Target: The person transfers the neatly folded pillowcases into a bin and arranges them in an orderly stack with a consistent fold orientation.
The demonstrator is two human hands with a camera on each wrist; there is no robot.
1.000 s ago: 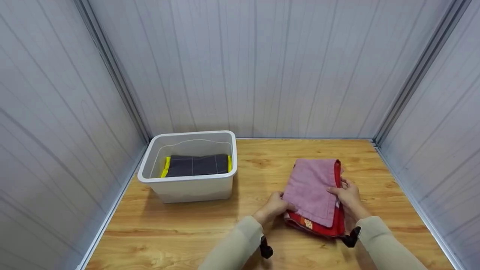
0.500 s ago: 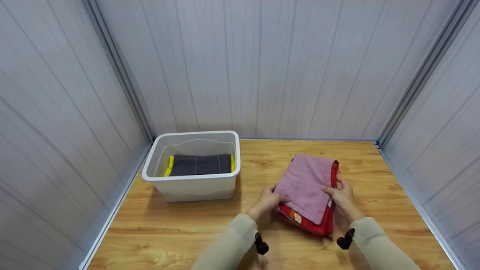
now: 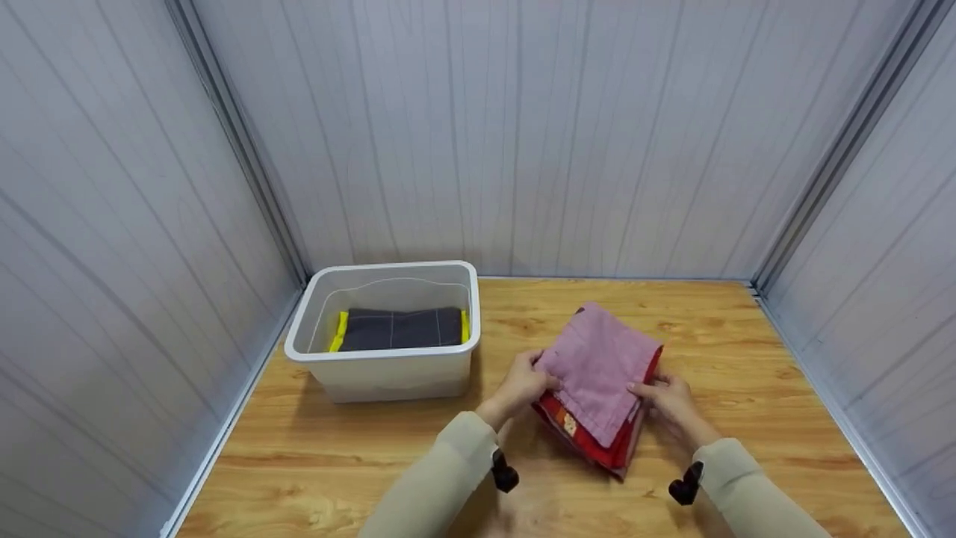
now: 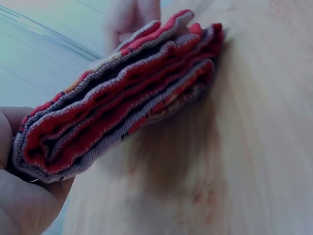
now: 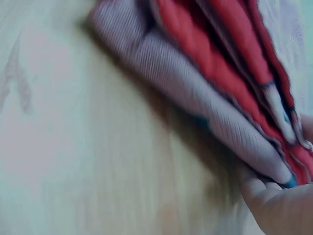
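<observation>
Left hand (image 3: 520, 385) and right hand (image 3: 667, 400) each grasp opposite edges of the folded pink-and-red cloth stack (image 3: 594, 373) above the wooden table (image 3: 373, 463).

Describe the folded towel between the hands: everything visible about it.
The folded towel is soft terry cloth, pink on its top face, red on the layers below, with a small printed patch at its near left edge. The left wrist view shows several stacked layers with greyish edges. It sits turned at an angle on the wooden table, right of the bin. The left hand grips its left edge, the right hand its right edge.
</observation>
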